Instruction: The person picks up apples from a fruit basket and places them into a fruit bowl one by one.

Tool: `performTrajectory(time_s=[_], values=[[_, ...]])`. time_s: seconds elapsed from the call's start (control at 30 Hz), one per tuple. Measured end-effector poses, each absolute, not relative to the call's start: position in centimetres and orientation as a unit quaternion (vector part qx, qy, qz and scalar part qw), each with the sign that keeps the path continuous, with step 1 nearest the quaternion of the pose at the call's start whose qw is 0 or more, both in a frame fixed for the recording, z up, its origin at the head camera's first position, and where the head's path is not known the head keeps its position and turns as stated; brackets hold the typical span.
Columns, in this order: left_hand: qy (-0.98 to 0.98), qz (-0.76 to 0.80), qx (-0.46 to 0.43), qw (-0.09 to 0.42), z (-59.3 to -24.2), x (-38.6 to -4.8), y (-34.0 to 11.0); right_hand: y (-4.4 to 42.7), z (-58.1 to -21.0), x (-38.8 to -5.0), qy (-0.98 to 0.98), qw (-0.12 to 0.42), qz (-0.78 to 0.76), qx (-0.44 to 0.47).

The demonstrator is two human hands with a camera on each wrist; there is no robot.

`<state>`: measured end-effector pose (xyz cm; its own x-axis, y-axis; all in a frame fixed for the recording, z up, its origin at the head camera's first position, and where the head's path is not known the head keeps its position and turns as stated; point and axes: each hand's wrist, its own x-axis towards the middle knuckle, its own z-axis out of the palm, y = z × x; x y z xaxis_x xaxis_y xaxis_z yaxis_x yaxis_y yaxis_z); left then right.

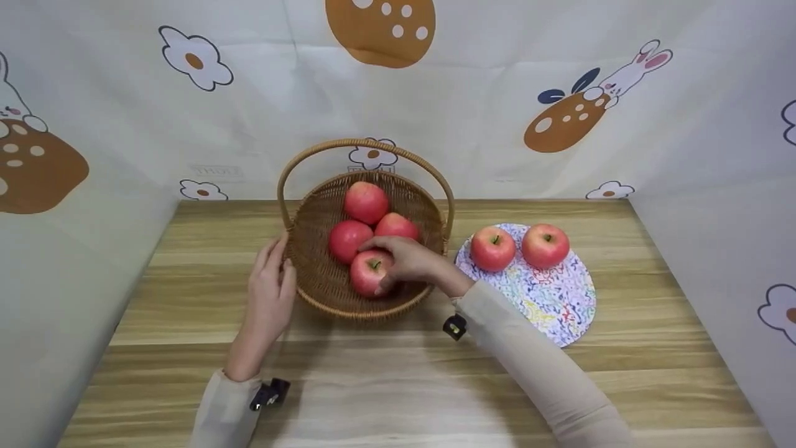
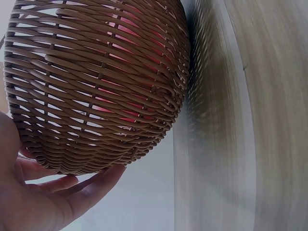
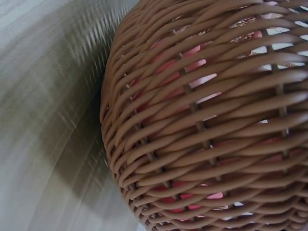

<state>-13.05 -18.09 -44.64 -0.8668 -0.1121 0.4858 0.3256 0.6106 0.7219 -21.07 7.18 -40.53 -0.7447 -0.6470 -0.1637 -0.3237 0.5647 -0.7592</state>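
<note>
Just inside basket rim (image 1: 367,315), right fingers (image 1: 380,241) gripping apple (image 1: 367,275), left fingers (image 2: 98,189) extended against outside

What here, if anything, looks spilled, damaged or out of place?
Nothing stands out: the basket stands upright, the right hand holds an apple inside it, and two more apples sit on the disc.

Free room inside the basket (image 1: 311,267), left of apples (image 1: 350,241); arched handle (image 1: 339,144) overhead.
</note>
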Motion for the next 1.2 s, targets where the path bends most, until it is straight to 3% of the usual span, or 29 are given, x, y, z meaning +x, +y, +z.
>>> performTrajectory(time_s=[1.2], values=[[-0.861,-0.434,-0.066,0.257,-44.62,-12.98,-17.99,7.12,-41.14,-21.04,0.835,0.175,-0.378,-0.36]])
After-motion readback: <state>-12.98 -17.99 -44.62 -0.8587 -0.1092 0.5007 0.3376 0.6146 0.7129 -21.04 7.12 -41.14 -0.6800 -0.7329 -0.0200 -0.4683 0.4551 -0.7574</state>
